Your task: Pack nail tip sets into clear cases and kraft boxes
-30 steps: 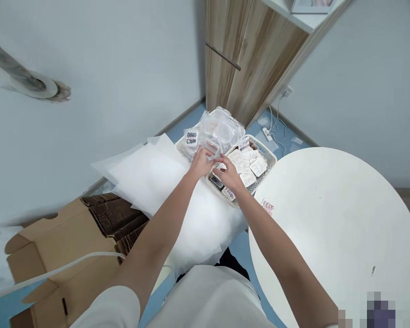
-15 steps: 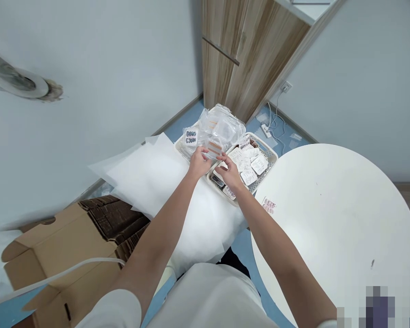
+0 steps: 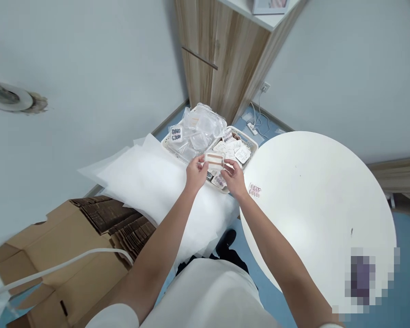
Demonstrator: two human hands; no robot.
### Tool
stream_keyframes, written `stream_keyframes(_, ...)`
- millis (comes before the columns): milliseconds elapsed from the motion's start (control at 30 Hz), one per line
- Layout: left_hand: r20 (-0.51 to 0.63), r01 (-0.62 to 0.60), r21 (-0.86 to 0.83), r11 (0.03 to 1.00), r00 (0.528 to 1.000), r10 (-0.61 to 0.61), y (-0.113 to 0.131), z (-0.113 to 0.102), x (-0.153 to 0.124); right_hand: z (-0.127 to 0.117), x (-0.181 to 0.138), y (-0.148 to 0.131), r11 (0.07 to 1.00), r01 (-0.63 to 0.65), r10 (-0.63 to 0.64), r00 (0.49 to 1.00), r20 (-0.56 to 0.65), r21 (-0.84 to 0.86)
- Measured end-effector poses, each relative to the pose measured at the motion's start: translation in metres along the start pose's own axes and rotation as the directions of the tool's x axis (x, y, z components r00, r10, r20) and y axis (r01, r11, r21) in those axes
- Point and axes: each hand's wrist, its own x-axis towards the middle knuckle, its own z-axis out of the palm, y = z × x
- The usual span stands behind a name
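Observation:
Between my hands is a small clear plastic case [image 3: 214, 159] with two brown strips across it, held over the front of the baskets. My left hand [image 3: 197, 174] pinches its left edge between thumb and fingers. At the right edge, my right hand [image 3: 234, 178] grips it with curled fingers. Just beyond lies a white basket [image 3: 177, 157] heaped with clear plastic packs [image 3: 200, 130]; a pack of dark press-on nails [image 3: 176, 134] rests on its left side. Beside it, a second white basket [image 3: 254, 145] holds white printed cards [image 3: 242, 153] and some nail sets.
A round white table [image 3: 314, 182] stands at the right, with a pink nail set [image 3: 254, 190] near its left edge. White foam sheets [image 3: 150, 173] spread at the left, beside flattened cardboard boxes [image 3: 64, 241]. A wood-grain cabinet [image 3: 218, 50] stands behind; a power strip [image 3: 252, 128] lies on the floor.
The clear case has come up off the packs, toward me and over the front of the baskets. My right hand has closed on its right edge. The view has shifted right.

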Motion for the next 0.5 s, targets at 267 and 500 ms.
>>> stream_keyframes(267,0.223,0.091,-0.193,0.977,0.974,-0.047,0.031,0.041,-0.115,-0.08,-0.118,0.006,0.99,-0.106,0.129,0.945,-0.3,0.093)
stream_keyframes(500,0.548,0.34,-0.261,0.903,0.823,-0.151,0.057,0.083,-0.215,-0.157,-0.229,0.01,0.974,-0.095,0.174,0.895,-0.411,0.206)
